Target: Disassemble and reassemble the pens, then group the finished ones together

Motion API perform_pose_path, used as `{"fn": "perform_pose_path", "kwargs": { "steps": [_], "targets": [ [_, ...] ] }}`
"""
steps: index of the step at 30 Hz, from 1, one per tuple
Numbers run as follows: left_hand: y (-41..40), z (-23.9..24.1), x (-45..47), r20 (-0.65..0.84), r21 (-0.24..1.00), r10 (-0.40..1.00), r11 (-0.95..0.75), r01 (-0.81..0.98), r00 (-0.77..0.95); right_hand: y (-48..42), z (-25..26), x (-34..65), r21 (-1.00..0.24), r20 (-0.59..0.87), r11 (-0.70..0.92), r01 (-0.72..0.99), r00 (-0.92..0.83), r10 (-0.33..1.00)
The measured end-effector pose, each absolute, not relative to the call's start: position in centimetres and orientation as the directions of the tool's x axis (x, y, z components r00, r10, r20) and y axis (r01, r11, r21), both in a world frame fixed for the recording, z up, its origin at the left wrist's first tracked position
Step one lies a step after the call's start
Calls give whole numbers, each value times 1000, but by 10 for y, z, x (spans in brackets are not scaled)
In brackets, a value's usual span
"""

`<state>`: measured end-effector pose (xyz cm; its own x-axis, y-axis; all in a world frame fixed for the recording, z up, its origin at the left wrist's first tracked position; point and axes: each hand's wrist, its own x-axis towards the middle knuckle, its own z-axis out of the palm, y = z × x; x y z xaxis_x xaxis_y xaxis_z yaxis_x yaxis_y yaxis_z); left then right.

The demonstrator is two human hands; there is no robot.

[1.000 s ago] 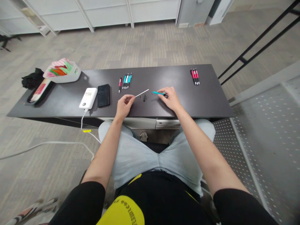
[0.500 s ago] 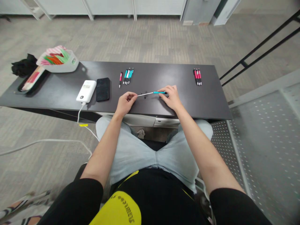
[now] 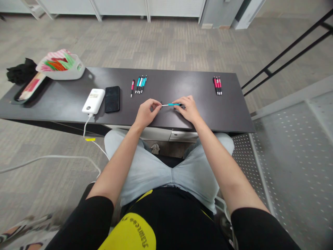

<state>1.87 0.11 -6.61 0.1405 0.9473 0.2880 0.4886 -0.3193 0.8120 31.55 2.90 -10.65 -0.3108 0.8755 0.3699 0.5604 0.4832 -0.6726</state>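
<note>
A blue pen barrel (image 3: 173, 104) is pinched in my right hand (image 3: 189, 108), lying level just above the desk. My left hand (image 3: 147, 111) grips the far end of a thin white pen refill (image 3: 164, 105) between thumb and fingertips. The refill's other end meets the open left end of the barrel, in line with it; how far it reaches inside is hidden. A small dark piece (image 3: 161, 102) lies by my left fingertips, partly covered by them.
Left of my hands, a red pen (image 3: 132, 88) lies beside several blue and white pens (image 3: 141, 84). Red pens (image 3: 217, 85) lie at the right. A black phone-like slab (image 3: 112, 99), a white power bank (image 3: 94, 101) with cable and a white basket (image 3: 80, 69) occupy the desk's left.
My left hand has moved right, toward my right hand. Less of the white refill shows between the fingers and the barrel, and the dark pieces on the desk are now mostly covered.
</note>
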Motion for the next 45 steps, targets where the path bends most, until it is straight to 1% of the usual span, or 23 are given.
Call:
{"fn": "perform_pose_path", "kwargs": {
  "steps": [2,5,10,13,18,22,28,31,37,40,45],
  "targets": [
    [5,-59,31,311,795,937,-349,496,160,29,-106,315,-689,364,475,548,-305,880],
    [12,-51,45,325,810,935,-352,469,141,29,-103,314,-720,350,447,530,-279,894],
    [21,-47,55,274,870,952,-305,387,135,28,-104,314,-748,345,416,517,-233,909],
    [23,-47,59,279,871,952,-307,383,129,29,-106,314,-752,345,414,512,-229,910],
    [19,-44,66,303,827,941,-337,450,148,29,-107,313,-765,330,402,502,-231,915],
    [17,-39,68,304,808,941,-338,483,149,28,-106,313,-786,344,388,482,-181,921],
    [17,-33,68,391,697,905,-409,589,166,27,-103,313,-799,334,377,468,-176,926],
    [16,-32,70,388,714,910,-398,576,148,26,-99,311,-808,314,357,468,-171,934],
    [17,-33,75,342,799,931,-359,483,126,23,-92,308,-828,306,342,444,-154,939],
    [19,-33,75,341,805,930,-363,469,135,24,-92,307,-834,305,340,435,-152,940],
    [20,-33,74,380,800,919,-383,461,103,25,-94,308,-834,309,344,432,-151,939]
  ]
}}
